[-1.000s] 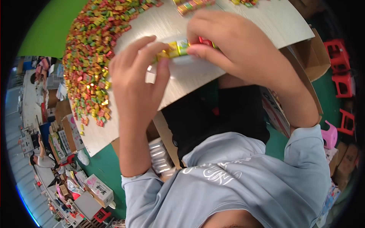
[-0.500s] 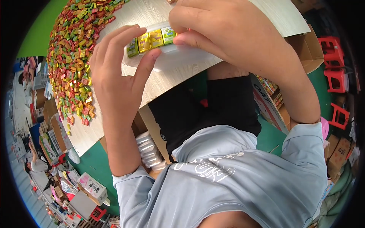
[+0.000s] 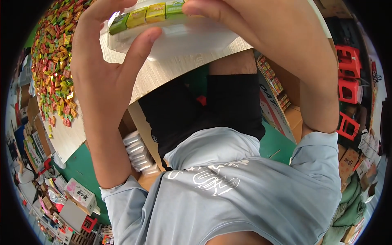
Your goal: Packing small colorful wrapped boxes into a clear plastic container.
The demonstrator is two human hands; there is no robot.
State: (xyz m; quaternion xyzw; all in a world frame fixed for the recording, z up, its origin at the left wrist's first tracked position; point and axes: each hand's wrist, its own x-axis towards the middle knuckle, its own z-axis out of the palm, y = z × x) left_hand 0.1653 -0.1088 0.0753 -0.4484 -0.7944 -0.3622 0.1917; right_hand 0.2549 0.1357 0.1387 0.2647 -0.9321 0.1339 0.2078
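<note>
A translucent plastic tray (image 3: 188, 41) lies on the table close to its near edge, cut off by the top of the view. Along it stands a row of small wrapped candies (image 3: 156, 13), green at both visible ends and yellow between. My left hand (image 3: 96, 53) curves around the row's left end, thumb and fingers wide apart, with the thumb tip just nearer to me than the yellow candies. At the row's right end, my right hand (image 3: 253, 28) bends inward with its thumb against the last green candy. Its other fingers run out of view, and what they grip is hidden.
A big heap of loose wrapped candies (image 3: 53, 73) covers the table's left side. Clear plastic containers (image 3: 141, 151) are stacked below the edge. An open carton (image 3: 281, 102) with candies stands right of my legs; red stools (image 3: 348, 92) are farther right.
The whole scene has shifted left and upward in view, so the tray and both hands are now partly cut off. My left fingers and thumb have spread farther apart.
</note>
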